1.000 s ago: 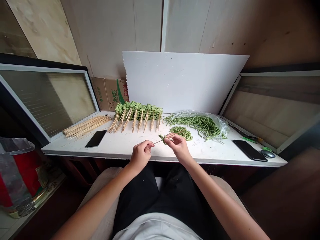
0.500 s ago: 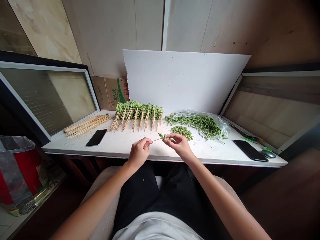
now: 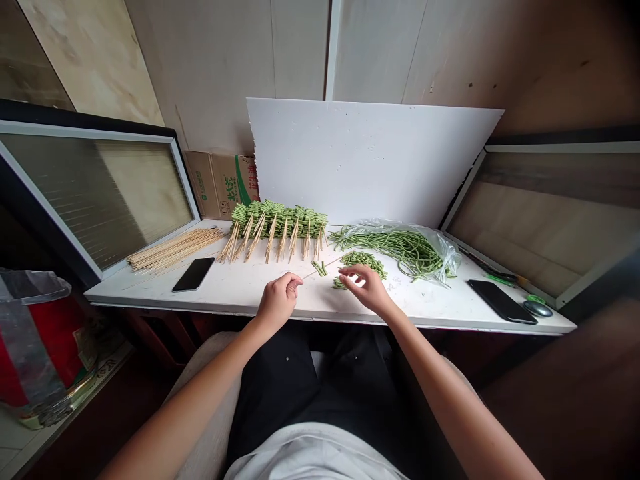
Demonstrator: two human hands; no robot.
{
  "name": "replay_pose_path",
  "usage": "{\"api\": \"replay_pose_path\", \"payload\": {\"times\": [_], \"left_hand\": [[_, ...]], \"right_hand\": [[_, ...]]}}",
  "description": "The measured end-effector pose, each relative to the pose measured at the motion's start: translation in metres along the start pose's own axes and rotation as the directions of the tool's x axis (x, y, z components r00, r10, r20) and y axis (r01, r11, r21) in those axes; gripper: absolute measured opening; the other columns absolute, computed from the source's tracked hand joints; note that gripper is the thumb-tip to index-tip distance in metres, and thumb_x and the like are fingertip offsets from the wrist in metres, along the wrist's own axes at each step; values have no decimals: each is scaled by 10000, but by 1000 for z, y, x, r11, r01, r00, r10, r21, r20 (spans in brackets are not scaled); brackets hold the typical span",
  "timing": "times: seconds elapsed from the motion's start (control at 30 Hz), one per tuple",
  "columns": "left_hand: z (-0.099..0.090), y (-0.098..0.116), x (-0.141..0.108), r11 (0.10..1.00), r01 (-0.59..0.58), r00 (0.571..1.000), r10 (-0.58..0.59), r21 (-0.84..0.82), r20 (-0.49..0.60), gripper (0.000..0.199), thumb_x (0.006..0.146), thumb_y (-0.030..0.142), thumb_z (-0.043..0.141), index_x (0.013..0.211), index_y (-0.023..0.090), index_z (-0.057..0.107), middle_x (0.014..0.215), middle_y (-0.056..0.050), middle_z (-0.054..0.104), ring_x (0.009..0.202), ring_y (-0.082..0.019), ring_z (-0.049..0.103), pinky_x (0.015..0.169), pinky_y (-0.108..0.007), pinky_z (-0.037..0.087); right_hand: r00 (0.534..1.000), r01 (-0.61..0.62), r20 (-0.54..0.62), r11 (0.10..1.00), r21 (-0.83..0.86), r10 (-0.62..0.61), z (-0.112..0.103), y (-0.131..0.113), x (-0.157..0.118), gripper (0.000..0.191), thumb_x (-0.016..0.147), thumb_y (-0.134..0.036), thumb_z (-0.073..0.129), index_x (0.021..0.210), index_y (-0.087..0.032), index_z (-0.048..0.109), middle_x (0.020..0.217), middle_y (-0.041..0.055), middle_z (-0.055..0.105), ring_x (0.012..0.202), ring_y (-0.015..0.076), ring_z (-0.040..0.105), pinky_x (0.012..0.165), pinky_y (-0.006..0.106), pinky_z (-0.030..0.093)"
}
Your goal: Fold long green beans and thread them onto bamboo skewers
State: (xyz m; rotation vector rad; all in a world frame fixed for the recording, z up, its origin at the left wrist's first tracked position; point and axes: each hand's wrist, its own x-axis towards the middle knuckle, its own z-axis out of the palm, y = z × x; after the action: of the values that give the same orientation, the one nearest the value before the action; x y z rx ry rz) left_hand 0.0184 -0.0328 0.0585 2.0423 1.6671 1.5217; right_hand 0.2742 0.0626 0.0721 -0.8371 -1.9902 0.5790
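Note:
My left hand [image 3: 279,298] is closed, pinching the end of a thin bamboo skewer [image 3: 333,263] that slants up to the right. A few short pieces of green bean [image 3: 319,269] are threaded on the skewer. My right hand [image 3: 367,288] is off the skewer, its thumb and fingers apart, with nothing visible in them. It hovers at the near side of a heap of cut bean pieces [image 3: 364,260]. Some more cut pieces [image 3: 339,284] lie just left of the right fingertips.
Stacked bean skewers [image 3: 280,223] stand at the back. Bare skewers [image 3: 175,249] and a phone [image 3: 194,275] lie left. Long beans [image 3: 400,245] in a plastic bag [image 3: 447,257] are right, with another phone [image 3: 501,301] farther along the white table [image 3: 240,293].
My right hand has let go of the bean pieces on the skewer and moved slightly right, opening. The skewer's far end now shows. My left hand has barely moved.

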Motion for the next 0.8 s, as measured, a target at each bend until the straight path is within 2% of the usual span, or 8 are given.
{"api": "replay_pose_path", "payload": {"times": [0.13, 0.33, 0.5, 0.63, 0.8], "left_hand": [[2, -3, 0, 1000, 9, 1000, -9, -11, 16, 252, 1033, 279, 492, 914, 193, 697, 634, 16, 619, 554, -137, 571, 612, -248, 423], [2, -5, 0, 1000, 11, 1000, -10, -18, 22, 251, 1034, 281, 492, 931, 193, 704, 638, 16, 619, 562, -138, 575, 619, -249, 426], [3, -6, 0, 1000, 7, 1000, -6, -17, 29, 254, 1035, 276, 495, 927, 190, 708, 641, 14, 624, 573, -136, 575, 632, -250, 427], [4, -8, -1, 1000, 20, 999, -20, -16, 38, 245, 1033, 272, 502, 937, 189, 711, 646, 15, 627, 590, -136, 582, 637, -247, 423], [5, -8, -2, 999, 28, 998, -27, -18, 48, 241, 1031, 266, 504, 940, 189, 714, 649, 15, 629, 590, -134, 578, 639, -248, 421]], "right_hand": [[990, 122, 110, 930, -348, -89, 0, 29, -4, 271, 962, -437, 625, 928, -229, 795, 913, 103, 759, 883, 281, 625, 901, 455, 486], [992, 113, 116, 799, -590, -54, 6, 45, -9, 209, 962, -296, 635, 1074, -227, 797, 993, 132, 743, 1018, 336, 586, 884, 441, 471], [995, 99, 91, 738, -667, -51, 9, 49, -10, 241, 977, -271, 617, 1135, -247, 798, 1083, 138, 738, 1062, 357, 566, 875, 448, 449], [994, 96, 95, 759, -644, -45, 11, 49, -11, 216, 981, -245, 608, 1052, -233, 811, 1011, 116, 754, 1041, 334, 568, 873, 426, 441], [997, 50, 75, 787, -615, -4, 14, 52, -11, 232, 980, -218, 585, 1058, -231, 803, 977, 98, 750, 1010, 307, 571, 871, 398, 445]]}}
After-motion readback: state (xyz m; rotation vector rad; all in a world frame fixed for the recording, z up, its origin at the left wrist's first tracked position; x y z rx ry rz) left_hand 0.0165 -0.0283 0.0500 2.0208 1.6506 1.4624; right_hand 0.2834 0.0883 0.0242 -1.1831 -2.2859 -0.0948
